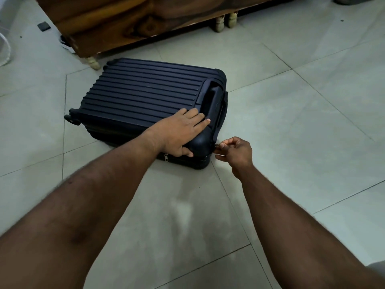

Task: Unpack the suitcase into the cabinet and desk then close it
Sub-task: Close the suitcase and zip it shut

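One dark blue ribbed suitcase (pixel 145 97) is laid flat on the pale tiled floor (pixel 291 122), its lid down, just in front of a piece of wooden furniture (pixel 125 19). One carry handle (pixel 211 101) is seen recessed in the shell at the right end, and one wheel (pixel 69 118) is visible at the left end. Two zipper pulls are counted along the seam: one zipper pull (pixel 166 157) hangs on the near side, below the left wrist, and a second, metal zipper tab (pixel 217 145) is found at the near right corner. The left hand (pixel 183 132) is laid flat on the lid near that corner, with its fingers straight and spread over the ribs and the thumb pressed against the side of the shell; nothing is gripped by it. The right hand (pixel 235 152) is held just beside the corner, and the metal tab is pinched between its thumb and forefinger, the remaining fingers being loosely curled. Both forearms are bare and are stretched forward from the bottom of the view. Under the furniture three pale turned legs are counted, one leg (pixel 93 62) near the suitcase's far left corner and two legs (pixel 226 20) set side by side further right. One small dark square object (pixel 43 25) is seen lying on the floor at the upper left, well apart from the suitcase.
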